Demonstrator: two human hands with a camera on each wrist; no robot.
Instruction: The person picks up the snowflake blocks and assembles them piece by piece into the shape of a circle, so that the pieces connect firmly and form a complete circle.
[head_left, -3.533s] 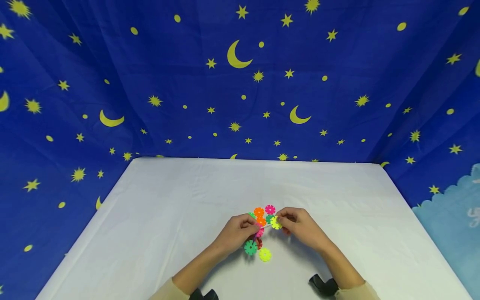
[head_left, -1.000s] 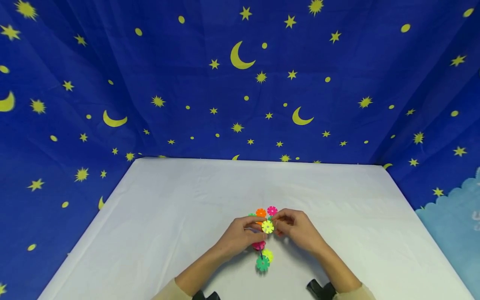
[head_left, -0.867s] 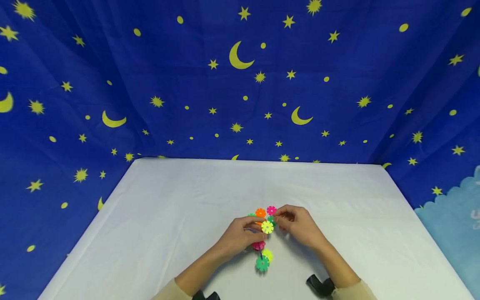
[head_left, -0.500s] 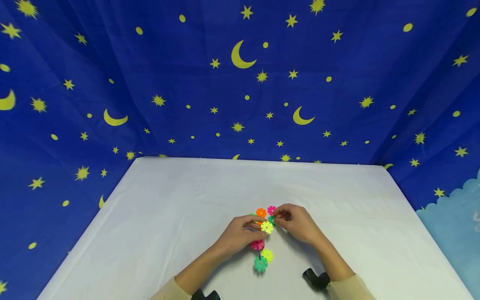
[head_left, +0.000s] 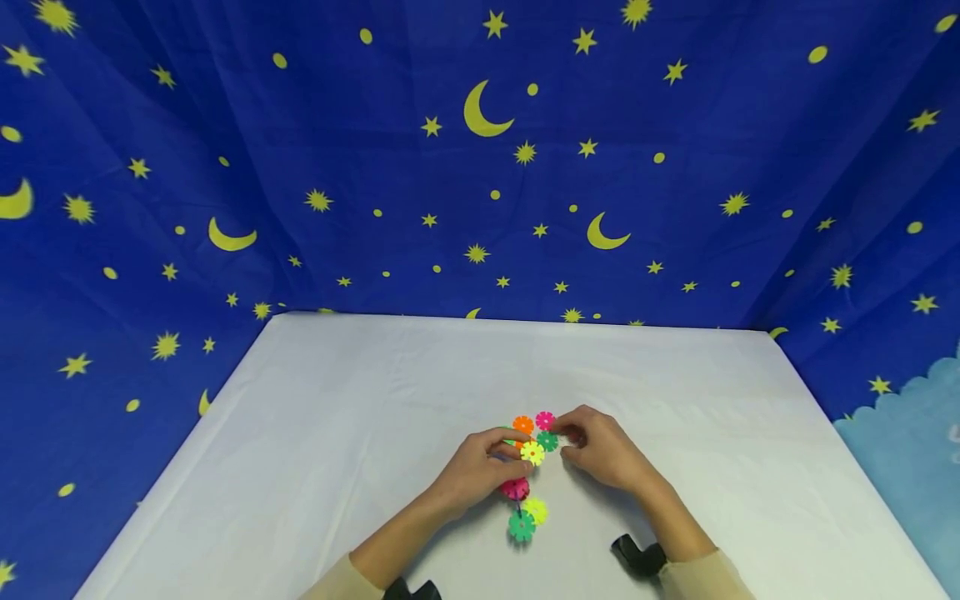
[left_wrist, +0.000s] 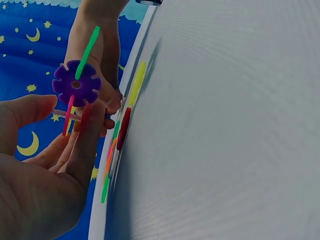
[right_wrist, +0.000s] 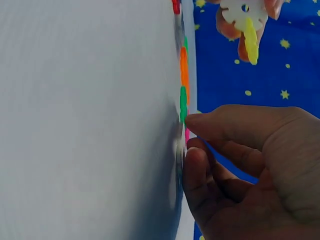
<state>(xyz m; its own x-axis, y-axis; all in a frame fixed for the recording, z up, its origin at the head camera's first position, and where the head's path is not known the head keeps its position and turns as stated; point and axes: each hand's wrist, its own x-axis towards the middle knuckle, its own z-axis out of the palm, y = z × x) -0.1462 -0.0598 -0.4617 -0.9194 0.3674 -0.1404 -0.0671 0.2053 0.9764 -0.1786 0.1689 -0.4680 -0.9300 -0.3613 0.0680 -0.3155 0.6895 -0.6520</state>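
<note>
My left hand (head_left: 480,471) pinches a joined set of notched snowflake discs above the table. In the left wrist view a purple disc (left_wrist: 76,90), a green disc (left_wrist: 89,52) and a pink disc (left_wrist: 68,117) interlock, and a white disc lies between thumb and finger. A yellow disc (head_left: 532,453) on this set faces up in the head view. My right hand (head_left: 603,450) is low over the table, thumb and forefinger apart, beside a loose green disc (head_left: 547,441). One fingertip is at or very near that disc's edge; contact is hard to tell.
Other loose discs lie flat close to my hands: an orange disc (head_left: 522,425), a pink disc (head_left: 545,421) and a yellow disc (head_left: 537,511). A white cloth covers the table (head_left: 337,400). A blue star-and-moon curtain (head_left: 390,167) stands behind it.
The yellow disc passed from my right fingers to the left hand's side, on the held set. My right hand then moved to the loose green disc, and its fingers have spread slightly.
</note>
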